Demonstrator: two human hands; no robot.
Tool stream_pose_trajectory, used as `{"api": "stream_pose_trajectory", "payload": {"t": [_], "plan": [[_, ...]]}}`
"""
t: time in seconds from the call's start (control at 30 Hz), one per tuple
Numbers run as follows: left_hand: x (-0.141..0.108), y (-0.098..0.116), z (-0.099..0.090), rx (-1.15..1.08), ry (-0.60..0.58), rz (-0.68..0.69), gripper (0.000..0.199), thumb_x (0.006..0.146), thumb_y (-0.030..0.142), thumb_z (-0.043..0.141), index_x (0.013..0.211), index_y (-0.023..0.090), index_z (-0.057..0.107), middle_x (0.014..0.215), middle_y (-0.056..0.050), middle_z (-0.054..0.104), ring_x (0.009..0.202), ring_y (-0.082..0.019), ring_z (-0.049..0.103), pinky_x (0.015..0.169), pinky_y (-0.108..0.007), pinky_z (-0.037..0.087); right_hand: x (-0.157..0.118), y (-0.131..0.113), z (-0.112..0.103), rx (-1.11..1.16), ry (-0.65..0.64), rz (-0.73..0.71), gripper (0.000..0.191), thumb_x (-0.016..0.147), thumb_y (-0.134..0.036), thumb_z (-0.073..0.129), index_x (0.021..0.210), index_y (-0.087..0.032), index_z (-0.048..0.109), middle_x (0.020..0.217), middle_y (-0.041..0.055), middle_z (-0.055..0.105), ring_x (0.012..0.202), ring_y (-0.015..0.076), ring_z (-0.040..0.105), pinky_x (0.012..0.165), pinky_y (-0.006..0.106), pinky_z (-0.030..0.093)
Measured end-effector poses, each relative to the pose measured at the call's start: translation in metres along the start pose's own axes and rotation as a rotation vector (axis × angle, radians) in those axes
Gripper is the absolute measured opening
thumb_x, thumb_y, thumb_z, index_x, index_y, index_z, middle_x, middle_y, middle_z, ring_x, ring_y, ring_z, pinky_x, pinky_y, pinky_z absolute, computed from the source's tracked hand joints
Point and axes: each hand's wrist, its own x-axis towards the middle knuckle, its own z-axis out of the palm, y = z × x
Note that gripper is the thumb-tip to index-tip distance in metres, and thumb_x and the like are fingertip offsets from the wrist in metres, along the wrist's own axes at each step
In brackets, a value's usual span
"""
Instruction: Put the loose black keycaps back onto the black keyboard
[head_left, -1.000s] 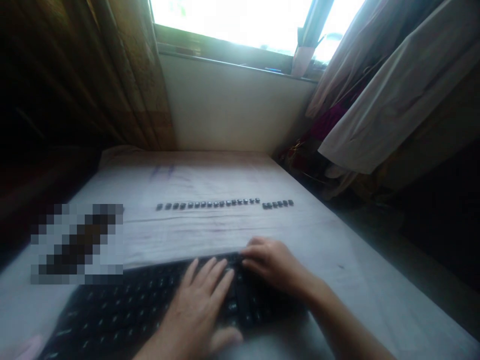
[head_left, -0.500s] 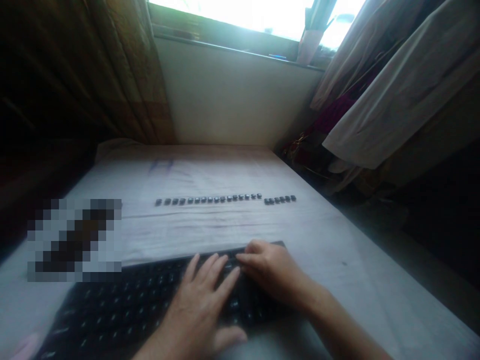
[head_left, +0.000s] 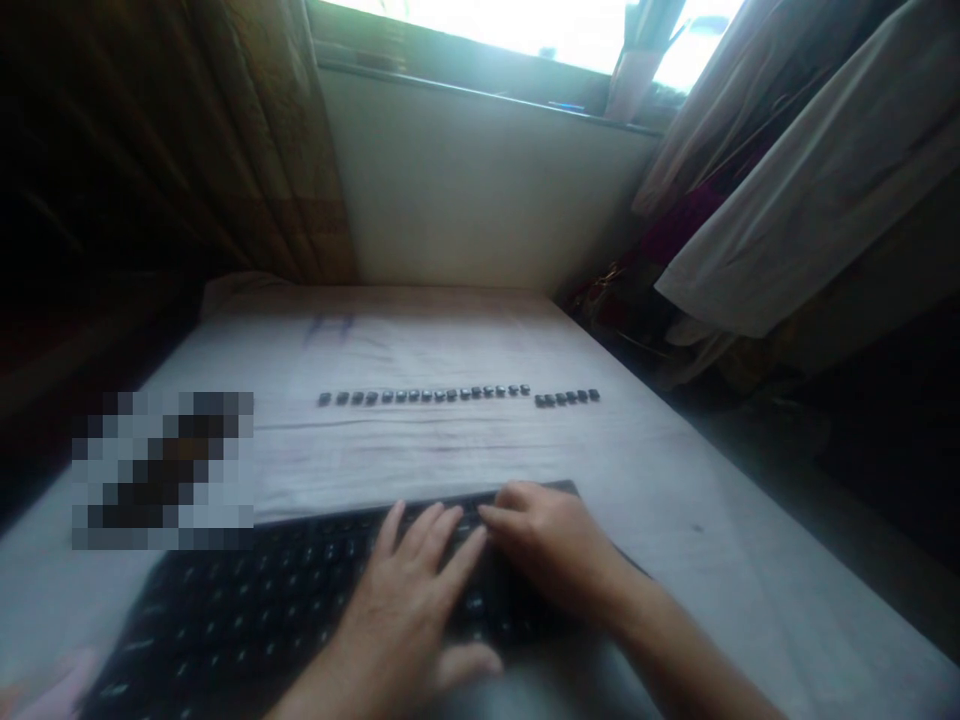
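Observation:
A black keyboard (head_left: pixel 259 590) lies across the pale cloth in front of me. My left hand (head_left: pixel 409 590) rests over its middle with the fingers stretched and spread, the thumb reaching past the near edge. At the far right part of the keyboard, my right hand (head_left: pixel 551 540) has its fingers curled and pressed together against the keys; whatever they may grip is hidden. Beyond the keyboard runs a line of small dark keycaps (head_left: pixel 426 395). A shorter group of keycaps (head_left: pixel 568 398) continues to its right, set slightly nearer.
The pale cloth (head_left: pixel 450 455) covers a wide flat surface ending at a wall (head_left: pixel 480 190) under a bright window. Curtains (head_left: pixel 247 150) hang at the left, clothes (head_left: pixel 810 180) at the right. A pixelated patch (head_left: pixel 169 470) hides something on the left.
The whole view has shifted a little, so things appear slightly further right. Both hands keep nearly the same place on the keyboard.

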Motion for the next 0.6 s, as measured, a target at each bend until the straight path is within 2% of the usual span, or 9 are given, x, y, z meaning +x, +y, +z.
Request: {"api": "stream_pose_trajectory", "payload": {"t": [0.17,0.33,0.4,0.53,0.6], "plan": [[-0.001,0.0,0.002,0.01,0.032,0.008,0.09,0.074,0.072,0.066,0.144,0.02,0.043,0.142,-0.018,0.052,0.128,-0.038,0.049,0.108,-0.064,0.029,0.0,0.007,0.006,0.164,0.038,0.013,0.022,0.091,-0.023,0.059,0.108,-0.024,0.072,0.093,0.005,0.07,0.078,0.0155,0.066,0.071,0.023,0.049],[-0.001,0.002,0.002,0.009,0.011,-0.002,0.09,0.074,0.072,0.066,0.144,0.019,0.043,0.144,-0.018,0.049,0.13,-0.039,0.047,0.108,-0.065,0.029,-0.001,0.013,0.012,0.285,0.088,0.009,0.028,0.087,-0.018,0.061,0.114,-0.022,0.069,0.098,0.0056,0.07,0.085,0.0177,0.067,0.077,0.026,0.051],[-0.001,0.003,0.0,0.01,-0.005,-0.005,0.092,0.074,0.072,0.066,0.145,0.02,0.042,0.144,-0.018,0.049,0.13,-0.039,0.046,0.108,-0.065,0.029,-0.002,0.014,0.013,0.319,0.109,0.006,0.027,0.085,-0.015,0.062,0.11,-0.021,0.068,0.098,0.0053,0.07,0.086,0.0178,0.067,0.077,0.026,0.051],[0.0,0.004,-0.001,0.009,-0.03,-0.01,0.092,0.075,0.073,0.065,0.146,0.02,0.041,0.145,-0.019,0.047,0.131,-0.038,0.046,0.107,-0.065,0.03,-0.003,0.016,0.014,0.379,0.135,-0.007,0.012,0.085,-0.014,0.061,0.092,-0.02,0.069,0.09,0.0037,0.07,0.079,0.0163,0.067,0.073,0.025,0.051],[0.0,0.004,-0.001,0.005,-0.035,-0.013,0.091,0.075,0.072,0.065,0.146,0.021,0.041,0.145,-0.019,0.047,0.132,-0.038,0.045,0.107,-0.065,0.029,-0.002,0.017,0.016,0.401,0.145,-0.005,0.011,0.085,-0.014,0.061,0.09,-0.02,0.07,0.089,0.0035,0.07,0.078,0.016,0.067,0.072,0.025,0.051]]}}
